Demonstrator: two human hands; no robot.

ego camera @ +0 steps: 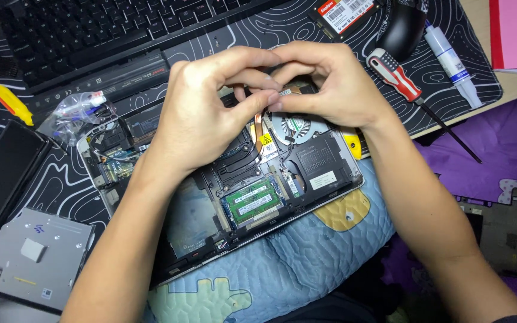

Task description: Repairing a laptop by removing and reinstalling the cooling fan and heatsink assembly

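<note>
I pinched both hands, left hand [201, 110] and right hand [324, 84], together on a small part above the opened silver laptop's [306, 179] round cooling fan [290, 127]; laptop lay between black contour-patterned desk mat [61, 185] and blue quilted bedding [282, 263].

Opened laptop [222, 197], bottom cover off, lying upside down and slightly tilted, partly on a patterned desk mat, partly on a blue quilted cushion. Silver-edged chassis, dark inside. Round cooling fan [291, 127] with grey blades near the upper middle, its far edge hidden. Copper heat pipe [258, 128] curving just left of the fan, a yellow warning sticker beside it. Green memory sticks [252, 200] seated flat, side by side, below the centre. Empty drive bay toward the lower left. Small, largely hidden part pinched above the fan, too covered to identify.
</note>
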